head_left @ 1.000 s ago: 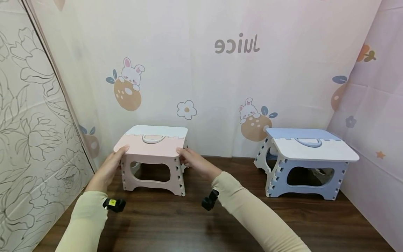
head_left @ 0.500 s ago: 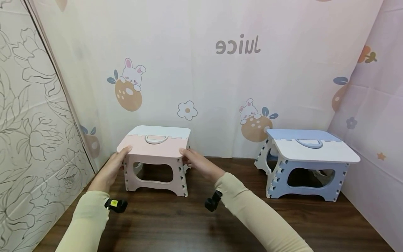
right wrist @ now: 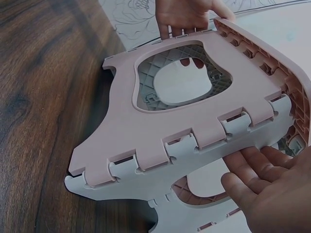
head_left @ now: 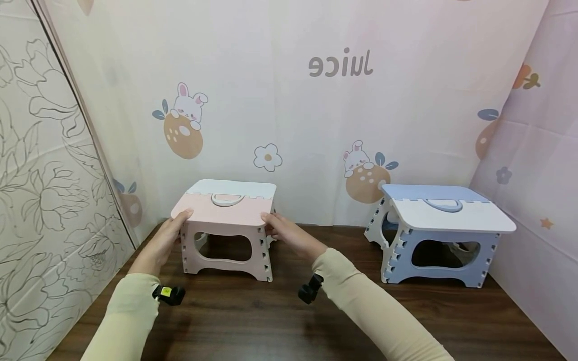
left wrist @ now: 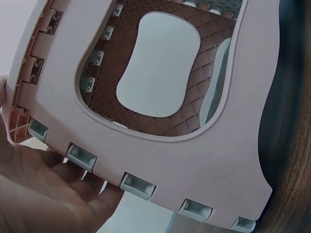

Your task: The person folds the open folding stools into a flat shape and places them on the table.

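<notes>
A pink and white folding stool (head_left: 228,214) stands unfolded on the dark wooden surface, its pale handle (head_left: 227,199) lying in the top. My left hand (head_left: 166,233) grips the stool's left front corner, thumb on the top and fingers round the side, as the left wrist view shows on the pink leg panel (left wrist: 160,162). At the right front corner, my right hand (head_left: 289,233) holds the stool with the thumb on the top's edge. In the right wrist view its fingers (right wrist: 250,167) lie against the white side panel.
A second folding stool (head_left: 453,215), blue and white, stands unfolded at the right. Printed curtains (head_left: 311,115) hang close behind both stools and along both sides. Dark wood floor (head_left: 253,321) stretches in front of them.
The pink and white stool has slid a little to the right, with both hands holding it and moving along. The blue and white stool stays put.
</notes>
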Tool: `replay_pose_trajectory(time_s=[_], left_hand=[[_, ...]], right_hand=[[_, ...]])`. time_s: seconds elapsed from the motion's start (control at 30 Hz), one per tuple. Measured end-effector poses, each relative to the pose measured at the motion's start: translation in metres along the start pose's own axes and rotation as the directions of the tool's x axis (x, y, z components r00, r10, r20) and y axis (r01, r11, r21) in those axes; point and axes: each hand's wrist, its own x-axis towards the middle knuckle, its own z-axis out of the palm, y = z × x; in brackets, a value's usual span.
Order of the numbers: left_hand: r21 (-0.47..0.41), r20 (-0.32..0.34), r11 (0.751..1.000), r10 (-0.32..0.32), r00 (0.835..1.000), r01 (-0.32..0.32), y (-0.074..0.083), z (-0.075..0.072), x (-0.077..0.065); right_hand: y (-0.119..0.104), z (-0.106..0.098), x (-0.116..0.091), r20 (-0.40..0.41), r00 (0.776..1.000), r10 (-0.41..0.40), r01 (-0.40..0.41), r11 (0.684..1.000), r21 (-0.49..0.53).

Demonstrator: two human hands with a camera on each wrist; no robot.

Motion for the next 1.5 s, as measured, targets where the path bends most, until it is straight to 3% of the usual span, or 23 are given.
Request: replay_pose_trajectory(time_s=[1.5], left_hand=[[0.033, 0.046, 0.999, 0.009, 0.999, -0.010, 0.006, 0.025, 0.002]], right_hand=[[0.009, -0.028, -0.017, 0.007, 1.000, -0.014, 0.015, 1.000, -0.018]])
